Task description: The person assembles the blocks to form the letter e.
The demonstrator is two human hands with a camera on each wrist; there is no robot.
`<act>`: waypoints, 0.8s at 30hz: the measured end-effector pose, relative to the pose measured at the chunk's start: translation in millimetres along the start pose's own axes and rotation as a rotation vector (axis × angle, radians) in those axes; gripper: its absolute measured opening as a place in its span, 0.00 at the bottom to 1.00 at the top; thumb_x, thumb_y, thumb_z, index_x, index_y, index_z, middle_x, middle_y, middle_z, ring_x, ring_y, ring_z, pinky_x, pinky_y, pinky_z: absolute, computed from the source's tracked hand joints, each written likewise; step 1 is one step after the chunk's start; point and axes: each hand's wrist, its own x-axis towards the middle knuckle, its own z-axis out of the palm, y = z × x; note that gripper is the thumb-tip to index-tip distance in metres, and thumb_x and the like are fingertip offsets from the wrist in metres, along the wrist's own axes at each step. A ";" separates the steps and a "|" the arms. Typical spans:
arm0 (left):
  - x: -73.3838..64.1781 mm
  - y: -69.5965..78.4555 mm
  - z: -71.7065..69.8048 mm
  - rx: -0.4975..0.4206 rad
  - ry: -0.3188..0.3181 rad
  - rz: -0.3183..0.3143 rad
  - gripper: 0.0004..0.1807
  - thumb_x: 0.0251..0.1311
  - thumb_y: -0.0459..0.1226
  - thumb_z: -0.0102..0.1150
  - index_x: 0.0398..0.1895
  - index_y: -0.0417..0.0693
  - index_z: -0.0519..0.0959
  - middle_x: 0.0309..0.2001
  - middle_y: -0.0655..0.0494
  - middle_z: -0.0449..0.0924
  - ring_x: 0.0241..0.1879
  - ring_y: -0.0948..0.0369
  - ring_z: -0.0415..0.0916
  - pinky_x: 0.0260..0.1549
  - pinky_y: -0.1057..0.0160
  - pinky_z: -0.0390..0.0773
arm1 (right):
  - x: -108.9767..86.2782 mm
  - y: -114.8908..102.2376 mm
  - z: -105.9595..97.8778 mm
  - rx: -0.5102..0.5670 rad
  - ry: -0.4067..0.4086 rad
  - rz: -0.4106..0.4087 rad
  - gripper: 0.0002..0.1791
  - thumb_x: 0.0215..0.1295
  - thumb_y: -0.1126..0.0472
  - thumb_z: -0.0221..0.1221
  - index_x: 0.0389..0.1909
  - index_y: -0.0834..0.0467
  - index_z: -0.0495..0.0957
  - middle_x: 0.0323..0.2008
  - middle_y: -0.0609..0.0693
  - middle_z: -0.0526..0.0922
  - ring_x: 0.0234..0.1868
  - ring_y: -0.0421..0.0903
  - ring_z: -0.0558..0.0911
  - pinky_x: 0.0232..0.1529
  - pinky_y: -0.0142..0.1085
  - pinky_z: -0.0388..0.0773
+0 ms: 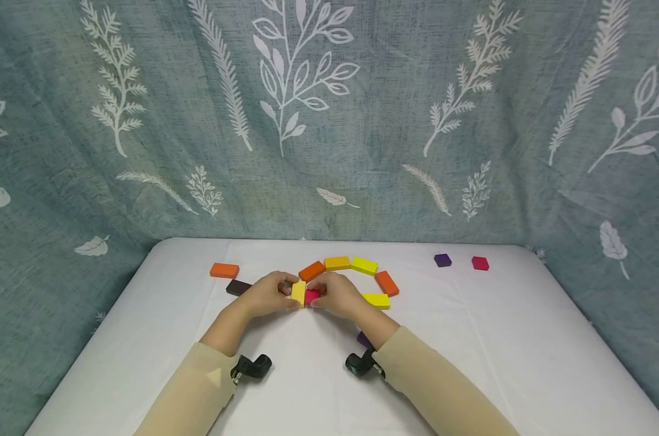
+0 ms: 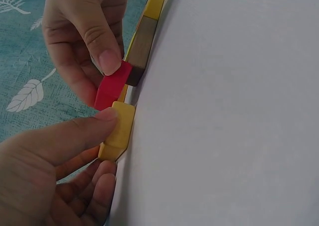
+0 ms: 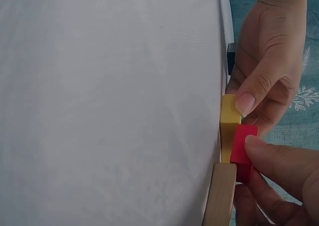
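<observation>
My left hand pinches a yellow block between thumb and fingers. Right beside it, my right hand grips a small red block the same way. In the left wrist view the red block is tilted at the end of the yellow block. A plain wooden block lies just beyond the red one. The right wrist view has the red block overlapping the side of the yellow block, with the wooden block close by.
Behind my hands curve an orange block, a yellow-orange block, a yellow block and another orange block. Loose blocks lie left, including a dark one. A purple block and a red block lie far right.
</observation>
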 end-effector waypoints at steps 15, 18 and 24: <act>-0.4 1.9 -2.2 -0.010 0.002 0.009 0.30 0.54 0.37 0.76 0.60 0.40 0.77 0.43 0.53 0.78 0.42 0.59 0.73 0.43 0.60 0.76 | 3.0 -1.6 0.3 -0.030 -0.014 0.009 0.15 0.59 0.64 0.71 0.48 0.58 0.86 0.42 0.49 0.83 0.40 0.44 0.75 0.48 0.39 0.76; -0.7 0.7 -1.3 -0.018 0.004 0.006 0.30 0.54 0.36 0.76 0.60 0.41 0.78 0.41 0.53 0.78 0.41 0.58 0.73 0.42 0.61 0.75 | 3.5 -1.5 0.0 -0.031 -0.027 0.018 0.14 0.58 0.65 0.72 0.47 0.58 0.86 0.40 0.48 0.84 0.38 0.44 0.74 0.46 0.39 0.76; -1.1 -1.6 0.3 -0.023 0.013 0.011 0.29 0.54 0.36 0.76 0.60 0.41 0.78 0.42 0.53 0.78 0.42 0.59 0.73 0.43 0.61 0.75 | 3.0 -1.2 -1.8 -0.039 -0.042 0.018 0.14 0.58 0.65 0.72 0.46 0.58 0.86 0.38 0.47 0.83 0.36 0.44 0.74 0.43 0.37 0.75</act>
